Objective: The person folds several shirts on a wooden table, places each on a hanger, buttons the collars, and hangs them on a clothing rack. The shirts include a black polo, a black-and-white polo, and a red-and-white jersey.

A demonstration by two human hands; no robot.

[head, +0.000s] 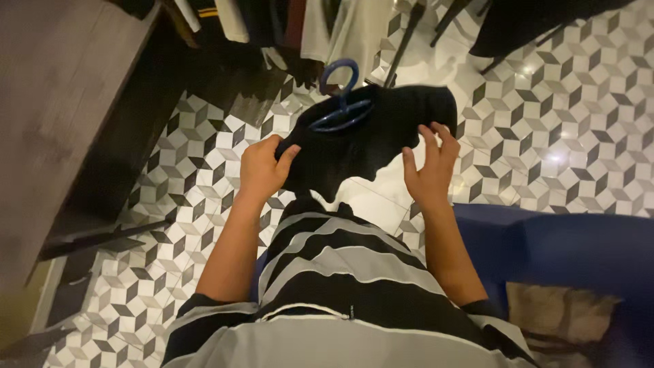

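The left hand (262,169) is clamped on the left edge of a black garment (368,136) held over the patterned tile floor (545,116). A blue hanger (340,102) lies on the garment's far side. The right hand (430,165) hovers just beside the garment's right edge, fingers spread apart.

Both forearms raised, left hand (262,167) clenched, right hand (429,167) fingers spread
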